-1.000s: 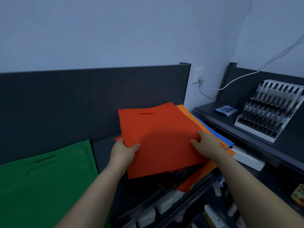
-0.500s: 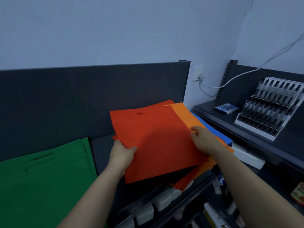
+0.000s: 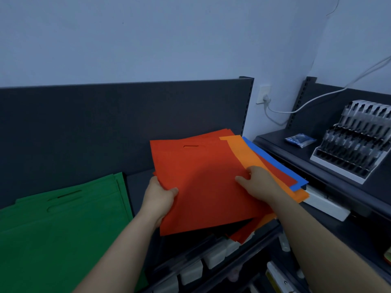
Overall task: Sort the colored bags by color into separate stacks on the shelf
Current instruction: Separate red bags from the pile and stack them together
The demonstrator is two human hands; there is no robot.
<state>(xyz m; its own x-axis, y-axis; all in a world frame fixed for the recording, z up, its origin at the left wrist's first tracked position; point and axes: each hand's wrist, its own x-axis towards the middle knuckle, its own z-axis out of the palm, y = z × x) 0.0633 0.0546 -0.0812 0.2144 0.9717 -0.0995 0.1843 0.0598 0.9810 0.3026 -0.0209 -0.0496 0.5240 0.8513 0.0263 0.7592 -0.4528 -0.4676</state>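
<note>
A red bag (image 3: 201,178) with a slot handle lies on top of a mixed pile at the right end of the dark shelf (image 3: 137,182). My left hand (image 3: 159,197) grips its left edge, thumb on top. My right hand (image 3: 257,182) pinches its right edge over an orange bag (image 3: 243,153). A blue bag (image 3: 273,163) and more red and orange bags stick out beneath. A stack of green bags (image 3: 63,225) lies on the shelf at the left.
The dark back panel (image 3: 105,127) rises behind the shelf. To the right, a second shelf (image 3: 285,149) holds a small blue packet (image 3: 300,139) and a tiered display rack (image 3: 355,140). A white cable (image 3: 317,100) runs from a wall socket. White boxes (image 3: 213,253) sit on lower shelves.
The top red bag has slid left off the pile in both hands, uncovering more of the orange and blue bags. My right hand shifted with it.
</note>
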